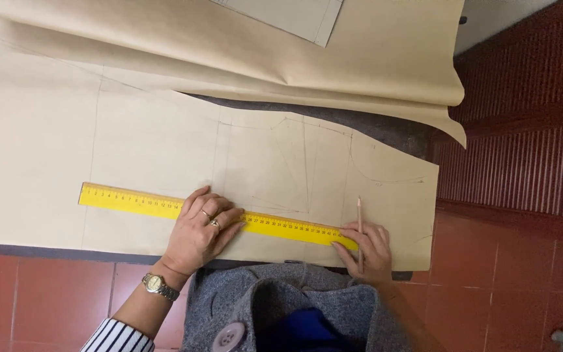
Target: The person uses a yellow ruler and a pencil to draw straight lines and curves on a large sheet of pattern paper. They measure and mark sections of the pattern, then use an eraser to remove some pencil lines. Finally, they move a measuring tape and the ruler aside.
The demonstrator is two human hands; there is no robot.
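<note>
Across the near part of the counter [47, 250] lies a large sheet of tan pattern paper [53, 137] marked with faint pencil lines, straight and curved. On it rests a long yellow ruler [131, 199], running from the left toward the right and slanting slightly nearer as it goes. The left hand [200, 229] lies flat on the ruler near its middle, fingers spread and pressed down across it, with rings on two fingers. A metal wristwatch [159, 286] sits on that wrist, and a striped sleeve [117, 337] shows at the near left edge of the view. The right hand [367, 251] is at the ruler's right end, its fingertips touching the ruler's edge, and it grips a pencil [360, 218] that stands out beyond the fingers, pointing toward the far side of the paper. Whether the pencil's tip touches the paper cannot be told.

Farther back, a second sheet of the same tan paper [360, 58] lies folded over the far part of the counter, its edge curling down at the right. A smaller pale sheet [288, 16] rests on top of it at the far edge of the view. Between the two tan sheets a dark strip of the counter's surface shows. At the near middle is the person's grey coat [275, 300] with a large round button [229, 337] and something blue beneath it. Red floor tiles [490, 261] fill the near and right sides.
</note>
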